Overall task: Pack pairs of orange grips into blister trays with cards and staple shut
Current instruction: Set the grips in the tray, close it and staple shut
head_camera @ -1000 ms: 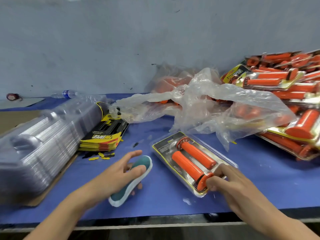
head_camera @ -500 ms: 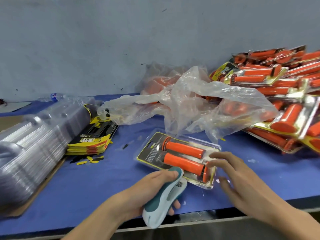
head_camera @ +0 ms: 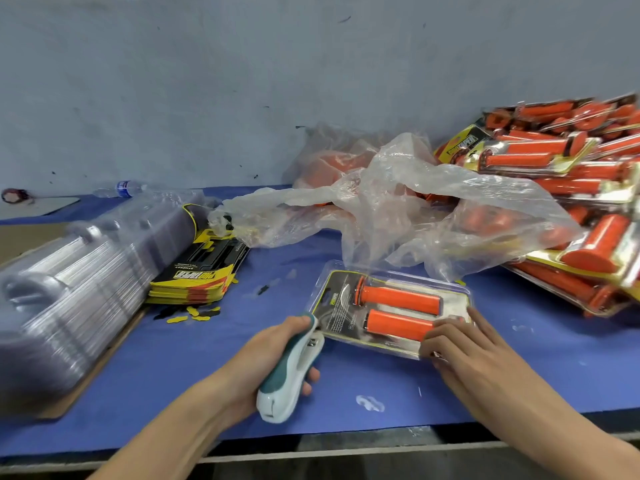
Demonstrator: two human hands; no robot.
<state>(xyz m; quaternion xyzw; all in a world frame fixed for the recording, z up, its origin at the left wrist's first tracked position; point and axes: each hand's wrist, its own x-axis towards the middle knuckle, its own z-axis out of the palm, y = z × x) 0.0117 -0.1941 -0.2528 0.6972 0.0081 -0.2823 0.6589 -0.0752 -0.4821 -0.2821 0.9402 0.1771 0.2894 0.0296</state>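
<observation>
- A crumpled clear plastic bag (head_camera: 415, 202) sprawls across the blue table (head_camera: 173, 375) just behind the work spot. Its near fold reaches almost to the far edge of the blister tray (head_camera: 341, 299), and more orange pieces show blurred through the film.
- On the right, a pile of finished packs (head_camera: 561, 174) leans against the wall; there are too many, overlapping, to count.
- On the left lie one long stack of empty clear trays (head_camera: 79, 282) and, beside it, one stack of yellow-and-black cards (head_camera: 204, 271). Small yellow scraps (head_camera: 194, 313) lie in front of the cards.
- One water bottle (head_camera: 121, 188) lies on its side at the back left.
- The one tray in front lies flat near the table's front edge and holds two orange grips, the far one (head_camera: 401, 299) and the near one (head_camera: 398, 325), lying parallel over a card.
- The left hand (head_camera: 266, 368) grips one teal-and-white stapler (head_camera: 291, 375), fingers wrapped around its body. Its nose meets the tray's near left corner.
- The right hand (head_camera: 464, 351) rests on the tray's right end, fingers spread and lightly bent, their tips on the near grip's end.
</observation>
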